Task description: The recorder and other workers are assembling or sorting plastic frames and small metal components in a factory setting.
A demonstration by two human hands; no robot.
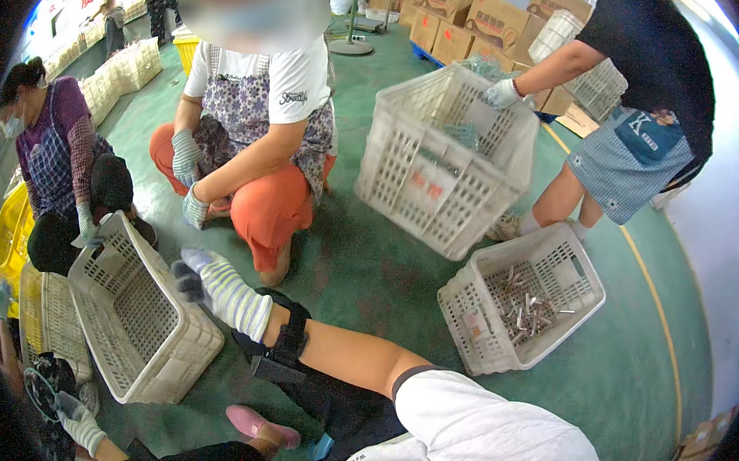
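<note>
My right hand (226, 293), in a striped white glove with dark fingertips, reaches left across the middle. Its fingers are slightly blurred and apart, with nothing seen in them. A black strap (292, 332) rings that forearm. Just beyond and below this hand stands a tilted white plastic crate (195, 334), its visible inside bare. A co-worker's gloved hand (87, 226) is at its far rim. My left hand (81, 427), in a similar glove, is low at the left, beside a dark patterned cloth (52, 375); its fingers are too unclear to read.
A person in orange trousers (271, 224) squats ahead. Another person, in a checked skirt (631, 159), grips a large white crate (446, 172). A white crate (474, 323) at right holds small metal-looking pieces (531, 315). Cardboard boxes (504, 26) stack behind; yellow crates (9, 244) stand left.
</note>
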